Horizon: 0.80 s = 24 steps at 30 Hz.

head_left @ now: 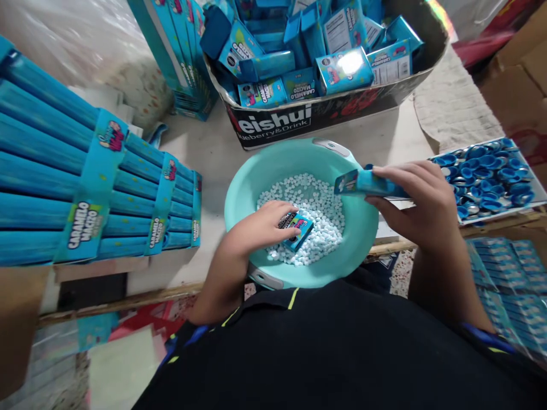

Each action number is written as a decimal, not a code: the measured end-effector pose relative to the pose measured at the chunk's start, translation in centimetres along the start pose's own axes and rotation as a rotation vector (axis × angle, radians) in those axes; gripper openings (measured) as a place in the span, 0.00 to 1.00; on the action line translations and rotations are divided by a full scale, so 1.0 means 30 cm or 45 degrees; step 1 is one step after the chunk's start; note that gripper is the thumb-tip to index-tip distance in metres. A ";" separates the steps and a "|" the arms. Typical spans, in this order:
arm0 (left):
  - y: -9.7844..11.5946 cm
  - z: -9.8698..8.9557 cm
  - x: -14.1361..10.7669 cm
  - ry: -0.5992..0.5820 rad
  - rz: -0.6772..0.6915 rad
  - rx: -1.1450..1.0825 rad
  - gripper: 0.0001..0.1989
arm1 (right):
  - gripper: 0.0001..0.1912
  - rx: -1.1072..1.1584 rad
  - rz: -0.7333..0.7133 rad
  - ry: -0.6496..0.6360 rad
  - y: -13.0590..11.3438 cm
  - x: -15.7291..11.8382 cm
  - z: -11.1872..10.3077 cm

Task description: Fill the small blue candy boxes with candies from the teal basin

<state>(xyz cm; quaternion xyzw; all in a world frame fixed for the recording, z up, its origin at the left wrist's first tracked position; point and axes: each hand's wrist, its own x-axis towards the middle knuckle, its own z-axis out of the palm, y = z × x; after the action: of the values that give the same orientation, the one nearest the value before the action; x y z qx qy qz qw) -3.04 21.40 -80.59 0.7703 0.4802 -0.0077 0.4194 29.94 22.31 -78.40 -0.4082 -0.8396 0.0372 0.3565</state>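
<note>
a pale table (213, 188) with blue boxes around a green bowl (241, 188)

on the left of the table, tall blue packs (89, 171) say "caramelo macizo". the black box (277, 122) at the back says "eishui" and, under that, "ueberry&drink". the start of both words is hard to see. little blue boxes (344, 71) fill it, and some say "caramelo macizo" too.

the left hand (273, 225) is in the bowl, gripping a small blue box (304, 228) just over the white bits (299, 188). its fingers hide part of the writing. the right hand (423, 191) pinches a blue packet (363, 182) over the bowl's right side. i cannot read its words.

shiny blue things (487, 173) fill a white tray (536, 185) on the right. the blue stacks (513, 273) below it are cut off by the edge.
</note>
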 end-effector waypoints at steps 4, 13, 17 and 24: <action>0.010 -0.007 0.002 -0.012 -0.033 -0.002 0.30 | 0.33 0.020 0.041 0.247 0.031 -0.071 0.028; 0.019 -0.020 0.009 0.026 -0.115 -0.067 0.34 | 0.36 0.407 0.679 0.840 0.091 -0.244 0.222; 0.024 -0.030 0.020 0.035 -0.137 -0.050 0.33 | 0.30 0.514 0.874 0.970 0.144 -0.256 0.249; 0.009 -0.036 0.057 -0.029 -0.162 0.066 0.44 | 0.30 0.604 0.956 0.770 0.250 -0.283 0.232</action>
<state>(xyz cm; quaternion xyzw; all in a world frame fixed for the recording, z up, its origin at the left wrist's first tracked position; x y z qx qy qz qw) -2.34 23.31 -80.42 0.7486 0.5232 -0.0555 0.4034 33.99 22.84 -91.03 -0.5811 -0.4642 0.2316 0.6271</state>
